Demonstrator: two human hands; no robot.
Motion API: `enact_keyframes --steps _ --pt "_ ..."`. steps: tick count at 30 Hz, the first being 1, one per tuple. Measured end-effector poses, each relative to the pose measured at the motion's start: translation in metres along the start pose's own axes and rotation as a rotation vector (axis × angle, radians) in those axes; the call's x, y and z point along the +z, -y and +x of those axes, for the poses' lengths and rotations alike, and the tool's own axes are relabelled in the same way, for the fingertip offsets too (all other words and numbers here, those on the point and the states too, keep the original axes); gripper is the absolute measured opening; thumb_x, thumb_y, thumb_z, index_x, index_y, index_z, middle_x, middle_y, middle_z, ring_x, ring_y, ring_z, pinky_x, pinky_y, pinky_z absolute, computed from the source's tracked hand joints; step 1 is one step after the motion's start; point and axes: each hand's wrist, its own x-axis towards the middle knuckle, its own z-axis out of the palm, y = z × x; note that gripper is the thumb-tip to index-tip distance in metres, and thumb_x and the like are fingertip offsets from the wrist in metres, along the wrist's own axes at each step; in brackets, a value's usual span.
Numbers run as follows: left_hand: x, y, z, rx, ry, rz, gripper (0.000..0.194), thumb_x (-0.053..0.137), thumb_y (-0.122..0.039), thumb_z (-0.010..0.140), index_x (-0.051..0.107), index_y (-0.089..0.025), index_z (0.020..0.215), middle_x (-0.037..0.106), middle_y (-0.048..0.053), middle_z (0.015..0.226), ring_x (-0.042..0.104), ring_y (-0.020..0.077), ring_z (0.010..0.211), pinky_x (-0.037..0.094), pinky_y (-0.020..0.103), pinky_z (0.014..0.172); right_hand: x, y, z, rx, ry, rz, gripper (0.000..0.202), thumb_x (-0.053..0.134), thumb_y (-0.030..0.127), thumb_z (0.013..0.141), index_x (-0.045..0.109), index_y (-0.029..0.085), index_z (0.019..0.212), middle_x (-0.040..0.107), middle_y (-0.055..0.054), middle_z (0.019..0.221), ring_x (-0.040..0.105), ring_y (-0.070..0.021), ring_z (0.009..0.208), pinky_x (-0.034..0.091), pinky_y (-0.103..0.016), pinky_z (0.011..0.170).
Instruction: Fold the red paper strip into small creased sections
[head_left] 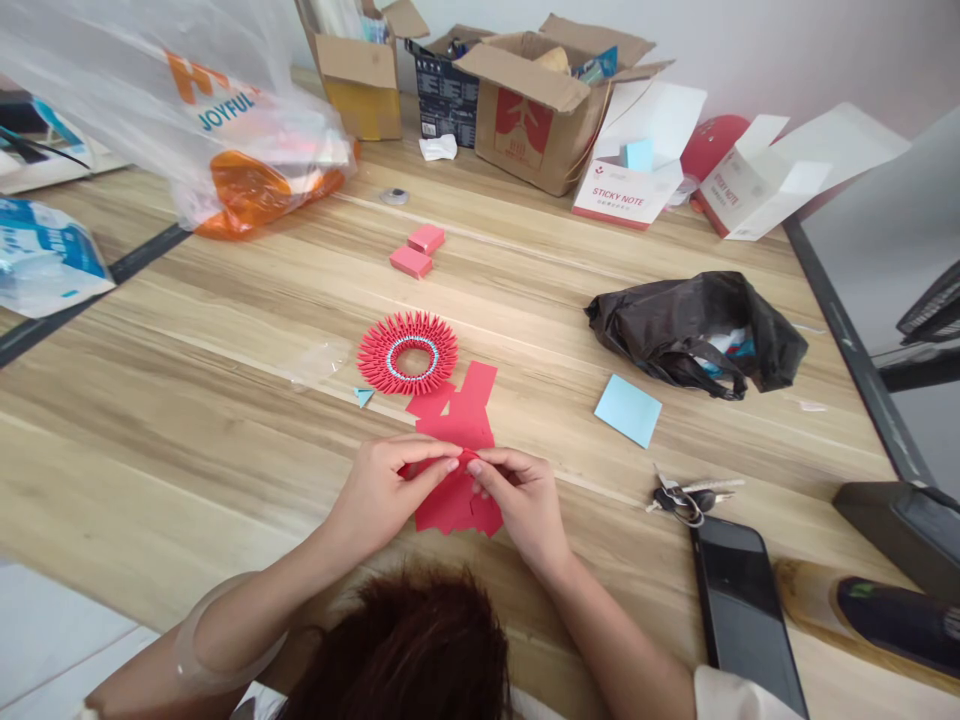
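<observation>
Between the fingertips of both hands is a small piece of red paper [469,456]. My left hand [397,483] pinches it from the left, and my right hand [523,494] pinches it from the right. Beneath them lie flat red paper sheets [454,510], partly covered by the hands. Just beyond the sheets sits a ring of folded red pieces [369,356] with a light blue inner band. A small folded blue piece [363,396] lies by the ring's near left edge.
Two red paper stacks [411,262] lie past the ring. To the right are a blue pad [628,410], a black bag [652,325], keys [686,500] and a phone [742,600]. Cardboard boxes [536,125] and a plastic bag [259,150] stand at the back.
</observation>
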Motion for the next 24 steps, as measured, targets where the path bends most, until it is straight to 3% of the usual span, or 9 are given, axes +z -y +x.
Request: enact_keyframes --steps 9,16,24 --pt "0.0017 0.0011 -0.0018 -0.096 -0.008 0.02 0.016 0.065 -0.029 0.074 0.073 -0.02 0.085 0.073 0.003 0.084 0.064 0.0157 0.069 0.048 0.023 0.063 -0.0031 -0.0019 0.0008 -0.03 0.054 -0.05 0.018 0.062 0.032 0.076 0.072 0.017 0.078 0.061 -0.001 0.055 0.051 -0.0105 0.049 0.042 -0.022 0.049" --pt "0.0014 -0.0008 -0.0021 -0.112 0.004 0.054 0.015 0.064 -0.03 0.073 0.072 -0.018 0.078 0.069 0.0 0.065 0.051 0.0106 0.051 0.04 0.022 0.051 -0.003 -0.002 0.0005 -0.048 0.065 -0.053 0.019 0.062 0.032 0.077 0.072 0.018 0.081 0.063 -0.001 0.057 0.052 -0.0107 0.051 0.043 -0.023 0.051" --pt "0.003 -0.0015 -0.0021 -0.118 -0.011 0.072 0.016 0.062 -0.031 0.074 0.071 -0.017 0.075 0.064 -0.002 0.056 0.045 0.0096 0.048 0.036 0.021 0.047 -0.0027 -0.002 0.0006 -0.029 0.067 -0.042 0.018 0.062 0.032 0.077 0.073 0.018 0.082 0.063 -0.001 0.057 0.053 -0.011 0.05 0.044 -0.023 0.051"
